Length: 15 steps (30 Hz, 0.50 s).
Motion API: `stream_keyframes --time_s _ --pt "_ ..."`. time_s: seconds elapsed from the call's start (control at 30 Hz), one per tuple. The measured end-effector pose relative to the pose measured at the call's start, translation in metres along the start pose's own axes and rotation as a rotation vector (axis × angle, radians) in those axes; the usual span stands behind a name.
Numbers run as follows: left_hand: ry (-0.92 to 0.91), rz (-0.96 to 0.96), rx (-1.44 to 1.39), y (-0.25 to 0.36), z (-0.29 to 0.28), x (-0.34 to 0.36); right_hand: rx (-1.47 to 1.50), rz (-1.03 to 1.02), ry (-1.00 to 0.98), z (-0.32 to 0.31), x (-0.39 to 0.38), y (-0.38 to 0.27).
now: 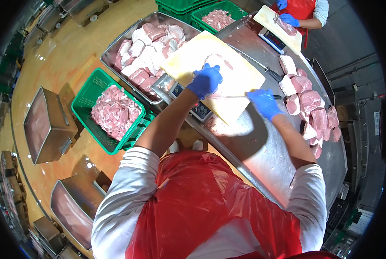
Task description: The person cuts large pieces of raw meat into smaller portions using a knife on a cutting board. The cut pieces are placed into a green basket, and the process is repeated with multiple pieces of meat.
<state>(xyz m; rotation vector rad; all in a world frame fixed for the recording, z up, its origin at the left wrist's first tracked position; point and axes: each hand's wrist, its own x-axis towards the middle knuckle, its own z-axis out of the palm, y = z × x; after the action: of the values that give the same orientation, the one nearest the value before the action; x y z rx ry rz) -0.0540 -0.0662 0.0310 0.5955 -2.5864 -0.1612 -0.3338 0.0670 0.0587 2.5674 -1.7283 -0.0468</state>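
Pressing onto the pale slab of meat [221, 64] on the yellow cutting board [251, 80], the blue-gloved left hand [206, 80] has its fingers bent over the meat's near left side; whether they pinch it or only bear down, I cannot tell. At the board's right edge, the gloved right hand [265, 103] is wrapped around the handle of a knife [229, 96], its blade pointing left across the board's near part.

Just under the board's near left edge show two scale panels [201, 110], their buttons and markings too small to read. Beyond the board to the right, a second scale [272, 42] has a blue-trimmed front, equally illegible. A pale sheet [377, 123], well right of the board, carries marks too fine to make out.

A honing steel [273, 74] lies just beside the board's far right edge. From the board's near corner, a stretch of metal bench [262, 159], partly shadowed, runs toward the person. The meat heap [311, 101] lies right of the board, well apart from it. Left of the board, its left corner overlapping the rim in view, is a metal tub [110, 56] of large cuts; nearer and farther left stands a green crate [87, 93] of trimmings. Beyond the board to the right, a co-worker's gloved hand [289, 20] touches meat on another board [266, 17].
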Motion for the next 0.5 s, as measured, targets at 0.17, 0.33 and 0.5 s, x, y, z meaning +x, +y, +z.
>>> stream_keyframes --time_s 0.17,0.33,0.5 --pt "0.337 -0.053 -0.070 0.016 0.004 -0.019 -0.002 0.230 -0.118 -0.026 -0.069 0.045" --pt "0.075 -0.236 -0.038 0.091 0.016 -0.028 0.425 0.465 0.045 -0.006 -0.077 0.009" --pt "0.322 -0.341 -0.146 0.100 0.019 -0.022 0.879 0.683 0.008 -0.019 -0.046 -0.048"
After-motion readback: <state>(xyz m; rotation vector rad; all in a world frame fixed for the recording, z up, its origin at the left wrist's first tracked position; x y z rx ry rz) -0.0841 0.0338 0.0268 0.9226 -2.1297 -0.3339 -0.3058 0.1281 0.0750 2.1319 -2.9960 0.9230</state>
